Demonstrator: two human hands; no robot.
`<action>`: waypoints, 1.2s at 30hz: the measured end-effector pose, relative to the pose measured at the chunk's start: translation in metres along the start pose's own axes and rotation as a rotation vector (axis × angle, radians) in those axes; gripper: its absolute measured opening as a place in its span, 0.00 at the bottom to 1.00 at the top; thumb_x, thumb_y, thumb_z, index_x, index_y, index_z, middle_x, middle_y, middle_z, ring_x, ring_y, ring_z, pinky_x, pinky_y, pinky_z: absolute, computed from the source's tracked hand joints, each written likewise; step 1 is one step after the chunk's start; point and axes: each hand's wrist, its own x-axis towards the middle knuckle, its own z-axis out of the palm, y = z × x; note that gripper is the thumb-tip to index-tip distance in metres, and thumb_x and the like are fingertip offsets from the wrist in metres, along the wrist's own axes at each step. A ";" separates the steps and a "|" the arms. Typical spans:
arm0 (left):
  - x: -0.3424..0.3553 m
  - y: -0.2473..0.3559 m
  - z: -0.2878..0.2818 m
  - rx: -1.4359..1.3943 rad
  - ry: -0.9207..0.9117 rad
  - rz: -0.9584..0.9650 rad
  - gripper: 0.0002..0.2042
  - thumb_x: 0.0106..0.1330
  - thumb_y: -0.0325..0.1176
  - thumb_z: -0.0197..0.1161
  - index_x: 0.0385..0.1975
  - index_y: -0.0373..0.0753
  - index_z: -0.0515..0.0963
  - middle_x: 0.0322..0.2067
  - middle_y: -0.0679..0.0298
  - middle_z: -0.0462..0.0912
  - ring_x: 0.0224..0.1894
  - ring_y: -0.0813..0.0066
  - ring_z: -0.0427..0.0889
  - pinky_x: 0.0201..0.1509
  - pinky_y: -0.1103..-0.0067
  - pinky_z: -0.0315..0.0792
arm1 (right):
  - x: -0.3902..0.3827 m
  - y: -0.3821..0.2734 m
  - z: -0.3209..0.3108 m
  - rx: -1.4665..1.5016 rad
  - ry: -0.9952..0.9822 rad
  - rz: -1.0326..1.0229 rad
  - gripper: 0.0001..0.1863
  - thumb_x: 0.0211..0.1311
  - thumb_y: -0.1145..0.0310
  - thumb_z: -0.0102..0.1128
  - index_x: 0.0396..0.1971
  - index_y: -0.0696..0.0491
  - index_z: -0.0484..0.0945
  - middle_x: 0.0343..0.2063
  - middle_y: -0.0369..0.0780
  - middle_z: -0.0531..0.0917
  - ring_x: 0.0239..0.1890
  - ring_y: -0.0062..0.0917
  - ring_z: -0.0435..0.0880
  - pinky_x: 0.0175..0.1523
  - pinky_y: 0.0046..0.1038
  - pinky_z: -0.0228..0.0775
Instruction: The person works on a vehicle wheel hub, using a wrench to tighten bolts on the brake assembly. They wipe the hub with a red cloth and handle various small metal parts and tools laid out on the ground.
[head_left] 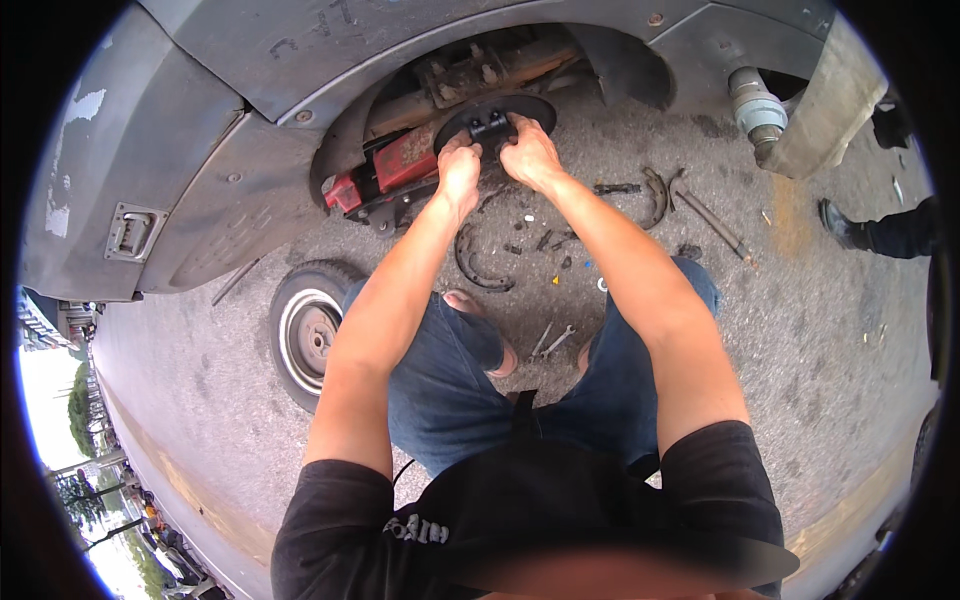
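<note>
Both my arms reach forward into the wheel arch of a grey vehicle. There a round dark brake backing plate (545,108) stands with no wheel over it. A small black metal part (492,129) sits at the plate's front, between my hands. My left hand (460,174) is closed on its left side, and my right hand (531,150) is closed on its right side. Some of my fingertips are hidden behind the part. I cannot tell whether the part is fixed to the plate or loose. A red floor jack (403,160) stands just left of my left hand.
Curved brake shoes (474,268) and small parts lie on the asphalt below my hands. Two wrenches (557,341) lie between my feet. A wheel (300,325) leans by my left leg, and a metal bar (716,219) lies to the right. Another person's shoe (842,226) is farther right.
</note>
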 end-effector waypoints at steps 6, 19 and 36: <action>0.006 -0.003 -0.001 -0.085 0.003 -0.139 0.27 0.64 0.22 0.56 0.66 0.30 0.68 0.59 0.53 0.75 0.58 0.62 0.74 0.60 0.67 0.68 | 0.010 0.000 0.002 0.049 -0.007 0.069 0.33 0.53 0.74 0.51 0.63 0.58 0.73 0.62 0.52 0.75 0.66 0.41 0.73 0.70 0.32 0.63; 0.030 -0.035 -0.006 -0.207 -0.087 -0.112 0.20 0.64 0.19 0.47 0.57 0.32 0.74 0.54 0.54 0.79 0.54 0.61 0.79 0.60 0.67 0.72 | 0.019 0.014 0.008 0.142 -0.024 0.030 0.32 0.52 0.74 0.49 0.61 0.62 0.75 0.60 0.54 0.77 0.66 0.41 0.74 0.71 0.29 0.61; 0.032 -0.035 -0.010 -0.192 -0.114 -0.097 0.29 0.62 0.18 0.53 0.67 0.26 0.65 0.63 0.51 0.73 0.58 0.63 0.76 0.59 0.67 0.70 | 0.021 0.015 0.008 0.143 -0.046 0.046 0.33 0.51 0.70 0.50 0.61 0.60 0.76 0.61 0.55 0.76 0.67 0.43 0.72 0.72 0.31 0.61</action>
